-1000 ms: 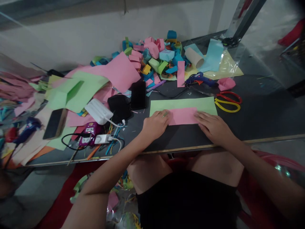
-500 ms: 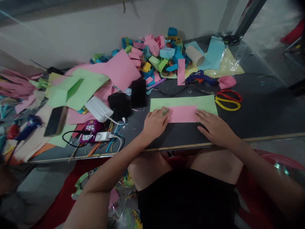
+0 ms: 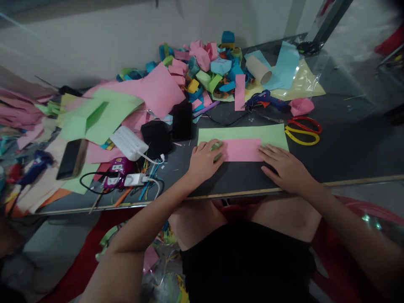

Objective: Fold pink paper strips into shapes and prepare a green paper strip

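Note:
A pink paper strip (image 3: pixel 242 150) lies flat over the lower part of a light green paper sheet (image 3: pixel 243 132) at the table's front. My left hand (image 3: pixel 205 159) rests on the left end of the strip, fingers bent a little and apart, with green paper showing between them. On the strip's right end lie the outstretched fingers of my right hand (image 3: pixel 282 166), its thumb spread toward me. Neither hand grips anything; both press from above. Scissors with one red and one yellow handle (image 3: pixel 303 136) lie just beyond my right hand, their blades pointing left.
Behind the sheet are a blue glue gun (image 3: pixel 267 101), a cardboard tube (image 3: pixel 259 70) and a heap of folded paper pieces (image 3: pixel 205 67). Leftward lie a black phone (image 3: pixel 182 122), a white power bank (image 3: pixel 129 143), a purple power socket (image 3: pixel 119 171) and another phone (image 3: pixel 72 159).
The fingers of my left hand have spread slightly, showing more green between them. My right hand stays on the strip. The camera view has shifted a little.

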Demonstrator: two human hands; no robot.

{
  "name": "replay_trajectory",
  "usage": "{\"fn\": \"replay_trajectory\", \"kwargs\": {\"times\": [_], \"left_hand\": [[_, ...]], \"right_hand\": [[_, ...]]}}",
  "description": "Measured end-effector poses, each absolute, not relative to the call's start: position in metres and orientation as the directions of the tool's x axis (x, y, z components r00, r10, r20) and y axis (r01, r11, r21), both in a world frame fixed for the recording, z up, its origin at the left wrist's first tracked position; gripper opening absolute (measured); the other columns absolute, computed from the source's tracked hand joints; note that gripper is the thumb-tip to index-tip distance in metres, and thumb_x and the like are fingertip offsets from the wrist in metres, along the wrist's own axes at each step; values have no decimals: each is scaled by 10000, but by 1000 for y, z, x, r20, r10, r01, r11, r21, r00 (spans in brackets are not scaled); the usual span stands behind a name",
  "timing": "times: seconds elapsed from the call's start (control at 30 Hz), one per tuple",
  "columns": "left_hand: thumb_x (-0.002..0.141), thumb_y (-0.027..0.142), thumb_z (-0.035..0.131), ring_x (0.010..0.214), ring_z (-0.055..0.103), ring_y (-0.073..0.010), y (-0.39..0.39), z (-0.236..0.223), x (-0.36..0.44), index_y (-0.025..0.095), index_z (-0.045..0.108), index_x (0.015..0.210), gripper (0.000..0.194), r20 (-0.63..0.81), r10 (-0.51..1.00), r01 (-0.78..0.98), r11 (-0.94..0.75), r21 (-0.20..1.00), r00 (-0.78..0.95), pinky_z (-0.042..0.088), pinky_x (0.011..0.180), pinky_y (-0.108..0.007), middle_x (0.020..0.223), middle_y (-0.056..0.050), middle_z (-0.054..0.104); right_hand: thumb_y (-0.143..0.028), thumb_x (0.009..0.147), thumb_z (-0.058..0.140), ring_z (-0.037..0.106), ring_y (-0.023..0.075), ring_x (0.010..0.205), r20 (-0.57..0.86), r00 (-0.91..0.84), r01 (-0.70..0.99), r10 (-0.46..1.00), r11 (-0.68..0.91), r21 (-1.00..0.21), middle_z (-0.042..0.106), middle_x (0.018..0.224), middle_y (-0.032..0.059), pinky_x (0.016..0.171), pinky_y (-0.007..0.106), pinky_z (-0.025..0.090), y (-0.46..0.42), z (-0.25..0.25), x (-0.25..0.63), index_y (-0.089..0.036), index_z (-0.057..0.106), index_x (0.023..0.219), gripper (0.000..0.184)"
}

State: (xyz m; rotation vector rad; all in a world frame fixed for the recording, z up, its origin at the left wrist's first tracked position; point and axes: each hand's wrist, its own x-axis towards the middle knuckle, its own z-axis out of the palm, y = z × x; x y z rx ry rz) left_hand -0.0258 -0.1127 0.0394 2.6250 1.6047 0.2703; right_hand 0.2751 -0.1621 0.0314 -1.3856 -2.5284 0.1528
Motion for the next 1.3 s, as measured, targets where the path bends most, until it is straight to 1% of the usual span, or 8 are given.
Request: {"fn": "replay_trajectory", "kwargs": {"times": [0.17,0.37,0.63,0.83,1.13,1.3], "left_hand": [[1030,392,540,1175,576,-286,-113,39,-26,321,659,1369,367,136,883,876,-465,128,449,501,934,-431,1450,-38,619],[1033,375,526,1153,582,-285,-114,40,-24,302,647,1372,368,144,880,875,-469,120,453,511,919,-434,1437,-44,626],[1040,427,520,1170,586,-285,-113,40,-24,304,646,1382,385,140,884,878,-462,123,446,504,930,-435,1439,-49,626],[1036,422,533,1185,580,-284,-115,40,-26,322,640,1383,376,136,880,874,-471,118,455,497,929,-426,1452,-42,619],[1049,424,499,1168,583,-286,-114,40,-26,301,619,1409,399,137,875,870,-479,114,464,499,915,-427,1451,-46,619],[1049,431,487,1179,581,-290,-115,41,-26,313,613,1414,404,129,876,868,-480,129,465,499,921,-431,1452,-50,616]], "right_hand": [[-387,1063,399,427,283,1512,161,-515,813,842,540,-217,465,1623,78,1227,537,394,-161,32,276,-217,372,1628,590],[-389,1062,407,440,276,1504,168,-502,821,848,529,-216,475,1619,74,1218,513,410,-162,34,274,-217,384,1622,587],[-386,1054,425,432,273,1509,156,-506,816,849,529,-232,468,1626,62,1218,518,404,-161,35,275,-254,325,1647,616],[-381,1047,437,427,277,1512,160,-504,814,849,529,-241,469,1627,63,1216,515,402,-161,35,275,-251,345,1639,613],[-367,1047,433,440,274,1504,170,-491,816,854,519,-254,490,1612,63,1220,534,399,-163,36,274,-260,335,1644,613],[-367,1047,439,453,277,1495,182,-491,810,852,523,-264,516,1593,70,1211,544,412,-163,36,274,-256,363,1631,600]]}}
